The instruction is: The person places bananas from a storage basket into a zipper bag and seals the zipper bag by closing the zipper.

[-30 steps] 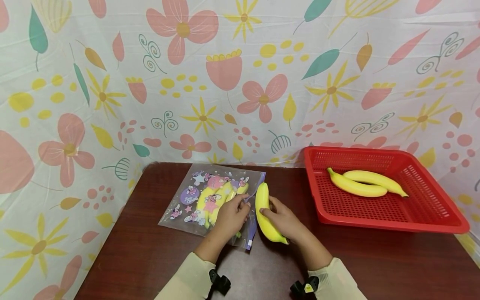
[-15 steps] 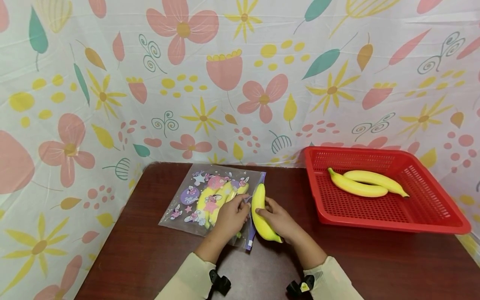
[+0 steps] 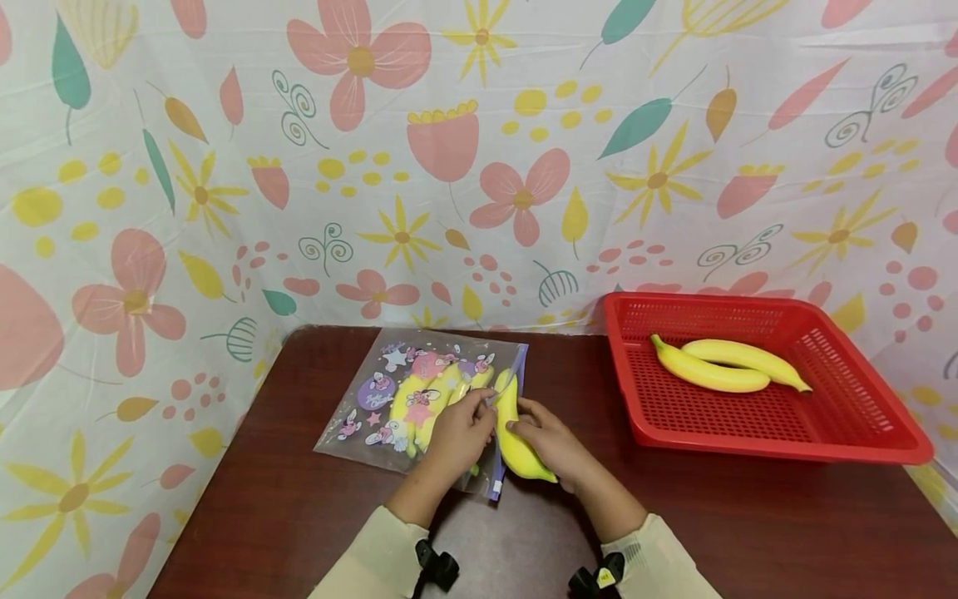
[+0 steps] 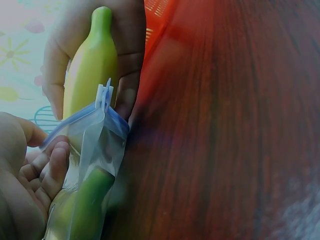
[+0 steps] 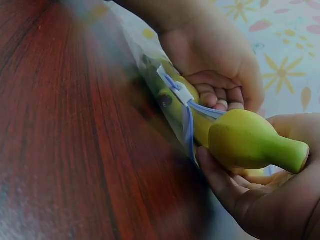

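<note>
Banana [image 3: 515, 437] gripped in the right hand [image 3: 550, 441] enters the zip bag [image 3: 419, 399] — left hand [image 3: 460, 428] pinches its mouth open, near table [image 3: 748, 516] edge.

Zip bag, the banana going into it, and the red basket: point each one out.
zip bag [image 3: 374, 399]: head view, printed front panel.
banana [image 3: 518, 453]: head view, lower yellow body.
red basket [image 3: 786, 446]: head view, front rim.

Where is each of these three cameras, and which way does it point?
Head: worn high, looking forward and down at the dark wooden table; both cream sleeves show.
Left wrist: low, looking past the left hand at the yellow banana.
Right wrist: low, looking past the right hand toward the clear zip bag.
All share banana and bag.
</note>
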The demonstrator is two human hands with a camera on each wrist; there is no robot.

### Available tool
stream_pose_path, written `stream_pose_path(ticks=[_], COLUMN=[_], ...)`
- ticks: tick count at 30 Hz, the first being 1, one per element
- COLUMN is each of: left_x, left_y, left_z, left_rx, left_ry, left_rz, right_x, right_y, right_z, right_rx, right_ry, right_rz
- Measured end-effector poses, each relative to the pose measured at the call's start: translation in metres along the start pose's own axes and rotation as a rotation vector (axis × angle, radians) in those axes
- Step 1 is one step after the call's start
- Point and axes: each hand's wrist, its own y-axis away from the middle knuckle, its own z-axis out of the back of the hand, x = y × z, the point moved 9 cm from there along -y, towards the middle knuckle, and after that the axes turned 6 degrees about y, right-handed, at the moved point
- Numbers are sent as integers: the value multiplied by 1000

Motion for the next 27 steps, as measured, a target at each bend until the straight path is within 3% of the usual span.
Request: stream_pose_path(ticks=[7, 18, 27], left_x=[-2, -4, -5], left_y=[0, 0, 1], left_z=[0, 1, 2], left_rx=[9, 10, -3], left_ry=[1, 11, 22], left_rz=[-14, -27, -18], right_x=[0, 4, 6], right_y=[-1, 1, 5], right_z=[3, 2, -2], right_rx=[-62, -92, -108], right_ry=[13, 81, 32], right_rz=[-7, 22, 38])
